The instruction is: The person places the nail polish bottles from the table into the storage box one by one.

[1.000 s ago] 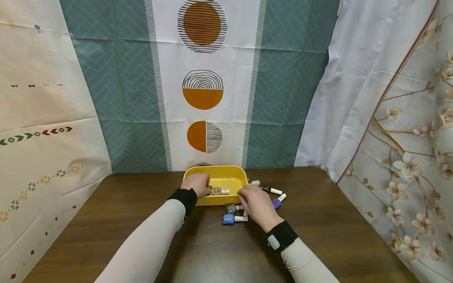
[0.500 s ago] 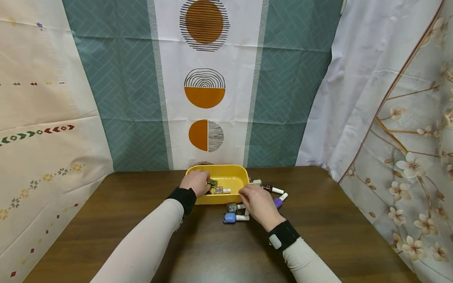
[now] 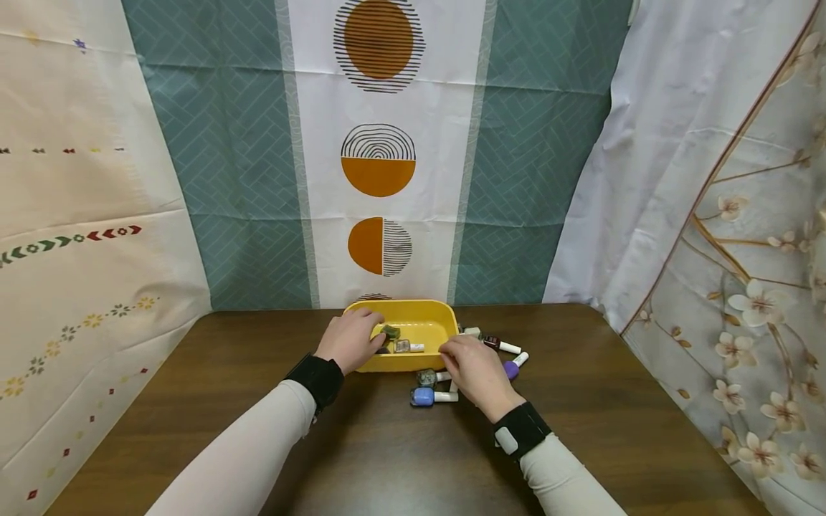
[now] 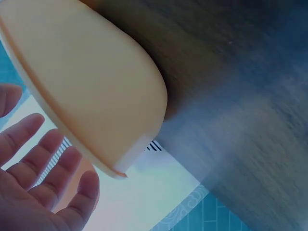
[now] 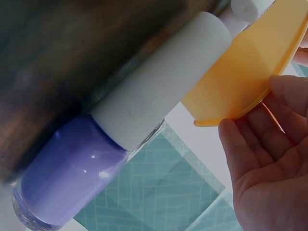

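Note:
A yellow tub (image 3: 422, 363) stands at the back of the table. My left hand (image 3: 349, 339) is over its left end, fingers spread and loosely bent, with nothing between them; in the left wrist view those fingers (image 4: 65, 166) are beside the rim. Inside the tub lie a green nail polish bottle (image 3: 391, 332), close to the left fingertips, and a clear one with a white cap (image 3: 401, 346). My right hand (image 3: 476, 369) pinches the tub's rim at the near right corner, the thumb (image 5: 288, 90) on the outer side. A purple nail polish bottle (image 5: 72, 171) lies near the right wrist.
Outside the tub, a blue bottle (image 3: 422, 397) and a dark glitter bottle (image 3: 426, 378) lie in front. Right of it are a dark red bottle (image 3: 492, 342) and a pale one (image 3: 473, 332). A patterned curtain (image 3: 381, 143) hangs behind the table.
My left hand has let go of the green nail polish bottle, which now lies in the tub, and has drawn back a little to the left with its fingers opening. The right hand keeps its place.

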`<state>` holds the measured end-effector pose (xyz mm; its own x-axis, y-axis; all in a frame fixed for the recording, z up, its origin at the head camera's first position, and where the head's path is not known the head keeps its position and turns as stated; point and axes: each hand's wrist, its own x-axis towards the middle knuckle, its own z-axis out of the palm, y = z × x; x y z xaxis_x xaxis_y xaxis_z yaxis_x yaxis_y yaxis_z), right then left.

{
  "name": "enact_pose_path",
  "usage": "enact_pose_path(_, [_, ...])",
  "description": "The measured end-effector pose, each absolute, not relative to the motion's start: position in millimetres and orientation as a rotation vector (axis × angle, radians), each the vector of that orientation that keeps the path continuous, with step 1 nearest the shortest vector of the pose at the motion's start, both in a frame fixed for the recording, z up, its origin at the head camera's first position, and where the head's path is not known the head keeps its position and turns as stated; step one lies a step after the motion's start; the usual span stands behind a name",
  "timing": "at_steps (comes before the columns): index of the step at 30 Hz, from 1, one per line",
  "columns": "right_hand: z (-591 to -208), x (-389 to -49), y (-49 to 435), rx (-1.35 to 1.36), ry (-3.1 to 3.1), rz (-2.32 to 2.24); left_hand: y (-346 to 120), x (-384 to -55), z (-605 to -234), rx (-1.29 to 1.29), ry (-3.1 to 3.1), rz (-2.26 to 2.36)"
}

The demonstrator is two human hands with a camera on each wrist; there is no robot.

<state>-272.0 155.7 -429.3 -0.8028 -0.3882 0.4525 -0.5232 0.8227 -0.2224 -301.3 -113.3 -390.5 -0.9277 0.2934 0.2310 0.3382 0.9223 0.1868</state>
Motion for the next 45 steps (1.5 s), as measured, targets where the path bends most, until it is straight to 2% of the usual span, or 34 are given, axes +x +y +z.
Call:
enact_pose_path(15, [-429.0,-271.0,154.4,0.665,-2.636,0.5,-127.2,-270.0,-391.5,-0.565,-2.751,-0.445])
enact_pose_path(37, [-428.5,-271.8,147.5,0.676,-2.637,0.533,-136.2,-246.2,-407.0,-0.552,-2.687,-0.339])
enact_pose_path(45, [-428.7,-270.9,151.9,0.678,-2.617,0.512,-134.3,-247.6,-412.1,-0.566,-2.672,-0.304])
